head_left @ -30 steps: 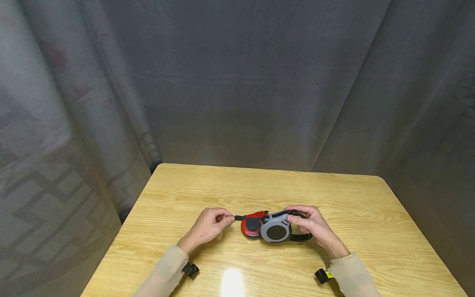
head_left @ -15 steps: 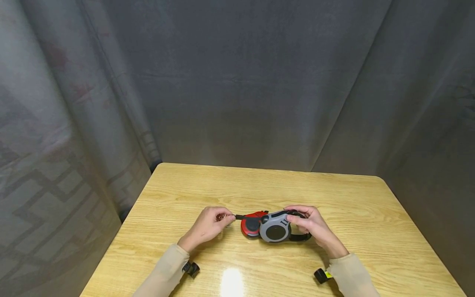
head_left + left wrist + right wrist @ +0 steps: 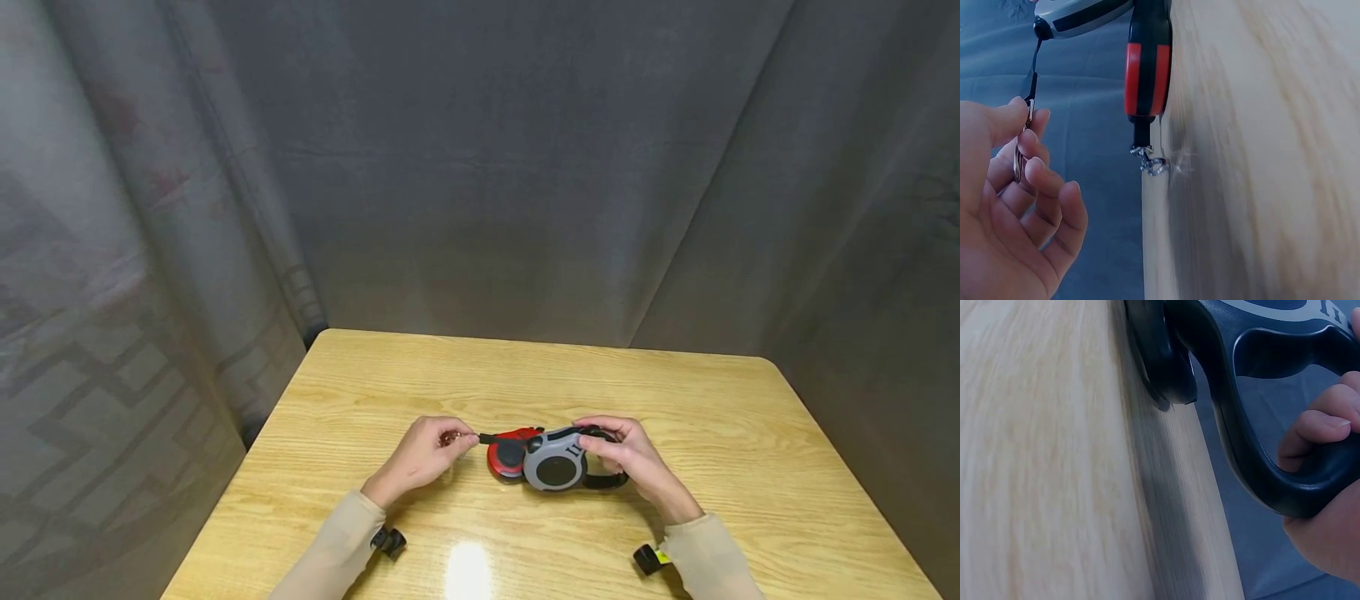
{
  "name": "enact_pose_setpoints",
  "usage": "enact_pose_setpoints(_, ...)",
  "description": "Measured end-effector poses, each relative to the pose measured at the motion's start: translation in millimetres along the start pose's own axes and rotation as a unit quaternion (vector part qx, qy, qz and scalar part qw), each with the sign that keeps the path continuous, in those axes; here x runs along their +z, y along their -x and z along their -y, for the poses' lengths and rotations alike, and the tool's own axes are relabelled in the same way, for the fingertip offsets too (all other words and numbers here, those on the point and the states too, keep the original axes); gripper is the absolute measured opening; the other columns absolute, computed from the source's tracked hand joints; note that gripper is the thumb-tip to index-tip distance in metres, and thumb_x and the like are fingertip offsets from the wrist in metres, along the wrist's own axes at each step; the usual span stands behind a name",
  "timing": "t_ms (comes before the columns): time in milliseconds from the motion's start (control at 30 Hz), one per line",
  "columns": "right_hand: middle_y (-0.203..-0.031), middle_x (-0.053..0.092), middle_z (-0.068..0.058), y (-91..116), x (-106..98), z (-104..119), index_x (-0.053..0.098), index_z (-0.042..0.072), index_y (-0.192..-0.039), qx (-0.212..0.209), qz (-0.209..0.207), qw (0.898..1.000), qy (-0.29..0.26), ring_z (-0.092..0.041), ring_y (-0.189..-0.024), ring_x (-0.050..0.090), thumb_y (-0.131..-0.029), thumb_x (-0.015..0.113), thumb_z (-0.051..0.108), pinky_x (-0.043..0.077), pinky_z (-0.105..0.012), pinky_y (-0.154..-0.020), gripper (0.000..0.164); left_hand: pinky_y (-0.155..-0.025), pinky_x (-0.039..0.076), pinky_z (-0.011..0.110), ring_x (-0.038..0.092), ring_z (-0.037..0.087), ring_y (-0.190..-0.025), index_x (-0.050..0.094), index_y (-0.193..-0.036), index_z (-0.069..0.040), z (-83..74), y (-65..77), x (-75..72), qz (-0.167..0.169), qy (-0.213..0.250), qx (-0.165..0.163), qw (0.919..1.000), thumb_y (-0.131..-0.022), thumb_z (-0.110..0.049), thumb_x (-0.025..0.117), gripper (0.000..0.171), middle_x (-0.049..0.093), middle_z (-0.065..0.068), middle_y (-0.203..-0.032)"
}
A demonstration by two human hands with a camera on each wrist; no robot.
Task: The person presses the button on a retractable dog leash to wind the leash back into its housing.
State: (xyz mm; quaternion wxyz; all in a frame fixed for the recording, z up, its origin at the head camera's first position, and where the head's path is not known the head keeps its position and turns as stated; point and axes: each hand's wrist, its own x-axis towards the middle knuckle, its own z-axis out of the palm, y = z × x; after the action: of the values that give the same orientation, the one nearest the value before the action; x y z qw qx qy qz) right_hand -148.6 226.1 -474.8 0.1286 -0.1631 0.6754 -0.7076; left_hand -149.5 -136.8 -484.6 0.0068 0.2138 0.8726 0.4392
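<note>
A grey-and-black retractable dog leash [image 3: 535,471] is held over the table by my right hand [image 3: 636,457]. In the right wrist view, fingers of that hand curl round its black looped handle [image 3: 1249,447]. Thumb and fingers of my left hand [image 3: 420,454] pinch the metal snap clip [image 3: 1030,114] on the end of the black strap [image 3: 497,439], which runs to the grey leash. Just behind and left of the grey one, a red-and-black retractable leash [image 3: 495,461] lies on the table, partly hidden. Its own metal clip [image 3: 1147,161] shows in the left wrist view.
The wooden table [image 3: 420,375] has rounded far corners. Grey curtains [image 3: 480,183] hang behind it and at both sides. A small black camera [image 3: 390,543] is on the left wrist and another camera [image 3: 647,559] on the right.
My left hand has shifted very slightly to the right with the clip. The grey leash has edged slightly left, and both holds stay the same.
</note>
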Motion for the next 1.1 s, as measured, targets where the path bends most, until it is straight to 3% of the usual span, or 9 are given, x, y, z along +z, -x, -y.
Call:
enact_pose_setpoints(267,-0.082,0.067,0.012,0.0,1.9,-0.4,0.081,0.030,-0.113,0.006,0.001,1.000,0.006,0.002,-0.051,0.035,-0.100,0.068,0.002,0.018,-0.033,-0.047,0.033,-0.065,0.048,0.023,0.056,0.003,-0.068,0.082,-0.104,-0.025,-4.2,-0.3,2.5,0.008,-0.003,-0.011,0.9999,-0.103,-0.032,0.072,0.013,0.072,-0.014,-0.087)
enact_pose_setpoints(567,-0.079,0.066,0.014,-0.3,2.1,-1.8,0.081,0.032,-0.112,0.000,0.003,1.000,0.003,0.003,-0.050,0.035,-0.100,0.067,0.001,0.017,-0.034,-0.047,0.036,-0.067,0.049,0.024,0.056,0.003,-0.068,0.082,-0.106,-0.023,-6.1,0.1,2.6,0.013,-0.006,-0.008,0.9999,-0.104,-0.033,0.071,0.015,0.077,-0.008,-0.093)
enact_pose_setpoints(1100,-0.085,0.071,0.014,-1.4,7.6,-3.7,0.081,0.031,-0.113,-0.007,0.017,1.000,-0.009,0.003,-0.051,0.036,-0.100,0.067,0.000,0.018,-0.033,-0.047,0.037,-0.083,0.054,0.026,0.066,0.001,-0.088,0.082,-0.107,-0.026,-7.3,0.3,9.1,0.015,-0.013,0.005,0.9998,-0.104,-0.039,0.070,0.019,0.081,-0.008,-0.109)
